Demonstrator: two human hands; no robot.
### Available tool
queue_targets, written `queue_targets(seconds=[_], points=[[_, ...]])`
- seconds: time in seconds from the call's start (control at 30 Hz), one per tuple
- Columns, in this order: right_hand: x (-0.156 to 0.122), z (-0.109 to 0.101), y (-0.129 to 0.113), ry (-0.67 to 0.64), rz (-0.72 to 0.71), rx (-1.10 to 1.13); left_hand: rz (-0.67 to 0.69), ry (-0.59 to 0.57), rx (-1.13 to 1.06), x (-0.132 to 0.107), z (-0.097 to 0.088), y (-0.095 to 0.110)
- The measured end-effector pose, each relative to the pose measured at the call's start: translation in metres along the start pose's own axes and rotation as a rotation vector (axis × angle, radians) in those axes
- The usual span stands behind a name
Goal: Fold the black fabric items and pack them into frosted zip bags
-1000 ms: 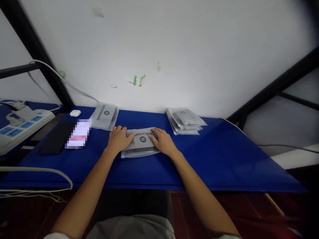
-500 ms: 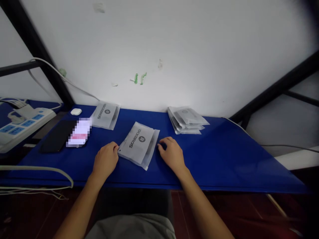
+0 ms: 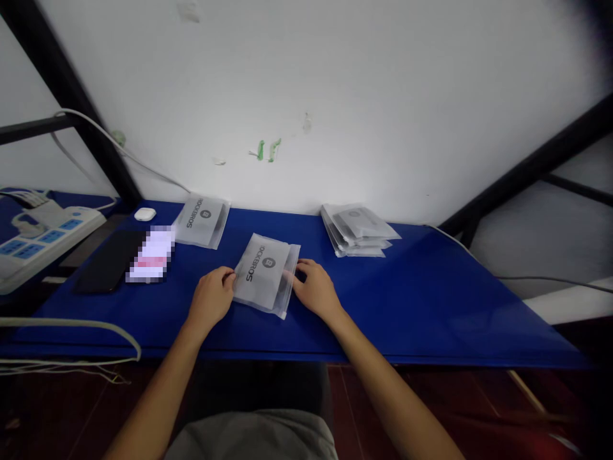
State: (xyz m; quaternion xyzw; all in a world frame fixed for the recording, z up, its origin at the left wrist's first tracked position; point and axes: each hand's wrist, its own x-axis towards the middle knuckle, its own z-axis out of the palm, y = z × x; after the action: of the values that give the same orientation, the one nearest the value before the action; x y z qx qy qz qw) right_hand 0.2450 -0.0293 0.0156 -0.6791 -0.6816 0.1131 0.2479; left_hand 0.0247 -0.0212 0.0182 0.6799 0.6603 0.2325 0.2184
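Observation:
A frosted zip bag (image 3: 261,271) printed ROCKBROS lies before me at the middle of the table, with a slider at its near right corner. My left hand (image 3: 212,297) has its fingers closed on the bag's left edge. At the right edge, my right hand (image 3: 317,289) is closed around the bag's zip side; a fingertip shows faintly through the translucent film. What is inside the bag is hidden by its printed face. Behind it to the left rests another such bag (image 3: 201,220), and at the back right is a stack of similar bags (image 3: 361,227).
On the left lie a phone with a lit, blurred screen (image 3: 152,254), a dark flat device (image 3: 108,262) and a white earbud case (image 3: 145,214). A power strip (image 3: 48,243) with plugs stands at the far left. The wall (image 3: 335,83) bounds the blue table (image 3: 412,306).
My right hand has moved left onto the bag's right edge, its fingers now closing there. The bag has turned slightly, and my left hand has shifted a little right with it.

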Motion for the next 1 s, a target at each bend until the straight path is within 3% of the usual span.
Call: queue_targets(seconds=[0.3,0.53,0.8,1.0], points=[[0.008,0.016,-0.002,0.084,0.01,0.094,0.012,0.009,-0.01,0.0,0.001,-0.001],[0.009,0.021,-0.006,0.081,0.099,0.074,0.031,0.013,-0.036,0.0,0.002,-0.001],[0.011,0.022,-0.008,0.092,0.038,0.15,0.05,0.07,-0.05,-0.002,0.004,-0.002],[0.004,0.018,0.002,0.106,0.023,0.207,0.035,0.193,0.035,-0.017,-0.006,-0.007]])
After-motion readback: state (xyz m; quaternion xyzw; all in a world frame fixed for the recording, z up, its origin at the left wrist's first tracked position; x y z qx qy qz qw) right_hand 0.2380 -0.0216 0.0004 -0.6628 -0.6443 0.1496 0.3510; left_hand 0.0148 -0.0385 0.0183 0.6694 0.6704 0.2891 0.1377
